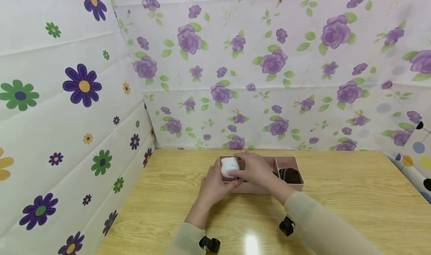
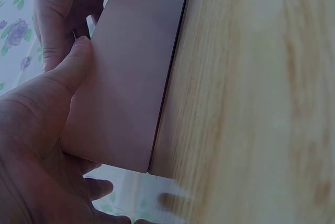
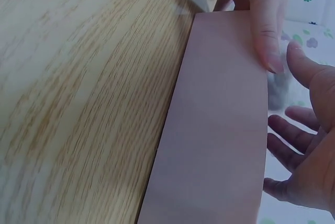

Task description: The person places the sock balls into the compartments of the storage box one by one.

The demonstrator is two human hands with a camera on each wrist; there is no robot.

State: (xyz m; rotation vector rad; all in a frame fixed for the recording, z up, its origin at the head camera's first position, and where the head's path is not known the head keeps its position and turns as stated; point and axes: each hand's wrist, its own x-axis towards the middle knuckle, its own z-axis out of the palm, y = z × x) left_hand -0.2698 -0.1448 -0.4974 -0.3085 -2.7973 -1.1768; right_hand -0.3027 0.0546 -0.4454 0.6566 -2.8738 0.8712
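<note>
A pale pink divided box (image 1: 252, 188) stands on the table. Over its left compartment is a white rolled cloth bundle (image 1: 229, 166), soft like a balled sock. My left hand (image 1: 213, 184) grips the box's left end, thumb on the front rim and fingers along the outer side wall. My right hand (image 1: 256, 169) reaches in from the right and holds the white bundle, thumb across its lower right and index finger by its upper edge. The right wrist view shows the fingers of this hand (image 3: 314, 130) spread beyond the front wall.
A brown striped cloth roll (image 1: 290, 175) lies in the box's right compartment. Dark items in the middle compartments are partly hidden by the right hand. Wooden tabletop (image 1: 350, 195) surrounds the box. Flowered sheets (image 1: 235, 71) hang behind and at the left.
</note>
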